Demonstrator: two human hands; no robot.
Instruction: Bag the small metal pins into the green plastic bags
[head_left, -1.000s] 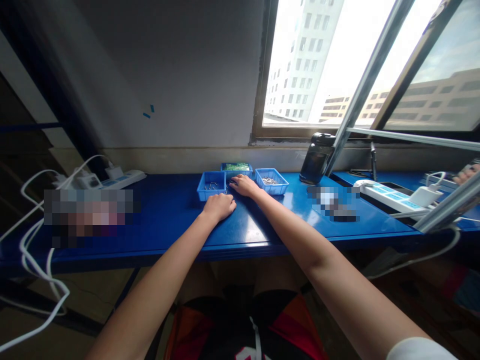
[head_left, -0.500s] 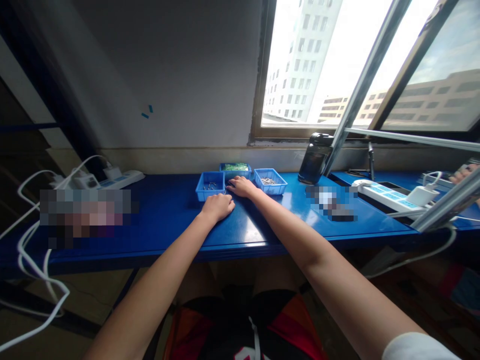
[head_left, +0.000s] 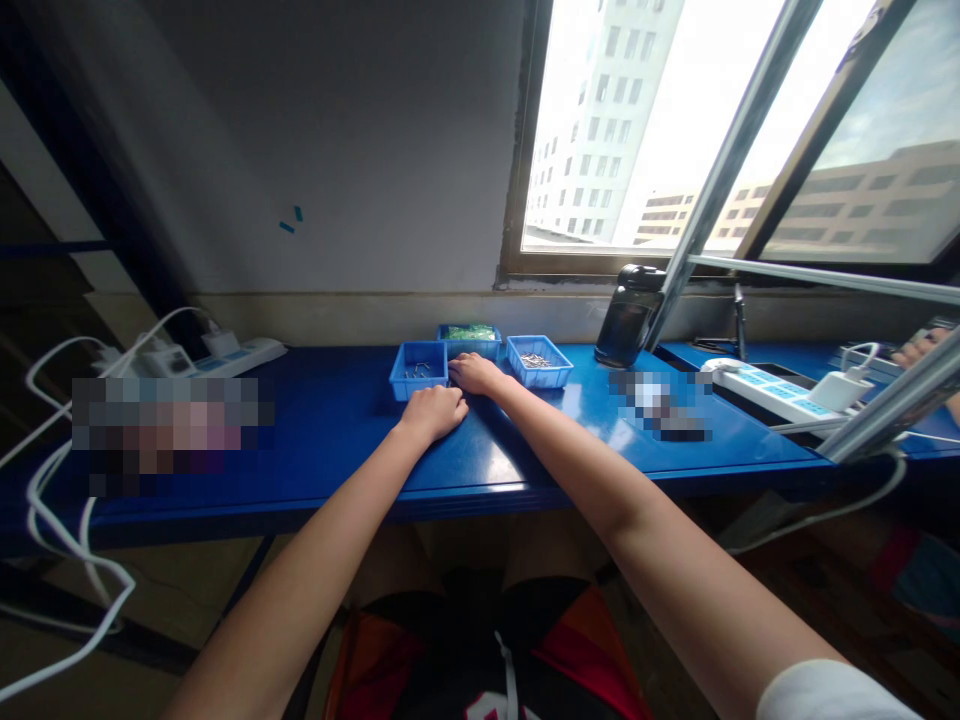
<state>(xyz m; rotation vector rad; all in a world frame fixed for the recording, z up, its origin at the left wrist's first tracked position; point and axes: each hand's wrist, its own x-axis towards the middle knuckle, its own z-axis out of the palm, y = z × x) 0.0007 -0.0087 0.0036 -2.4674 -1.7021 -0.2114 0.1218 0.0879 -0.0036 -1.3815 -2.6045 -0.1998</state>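
My left hand (head_left: 436,412) rests on the blue table, its fingers curled in just in front of a blue bin. My right hand (head_left: 477,374) lies a little farther off, its bent fingers reaching to the right side of that bin and close to the left hand. What either hand grips is hidden. The left blue bin (head_left: 417,384) contains a few small metal pieces (head_left: 417,370). To the right stands another blue bin (head_left: 545,376) with many small metal parts (head_left: 534,360). Behind the hands, a third blue bin (head_left: 491,348) holds green packaged items (head_left: 470,332).
A dark bottle (head_left: 626,315) stands on the right, beside a metal frame post (head_left: 694,215). White power strips (head_left: 776,393) lie on both sides, with loose cables at left. Blurred items sit at both sides of the blue table (head_left: 330,430). Another person's hand appears far right.
My right hand's fingers have shifted slightly left, toward the left bin. The left hand stays almost still. The view has moved very slightly.
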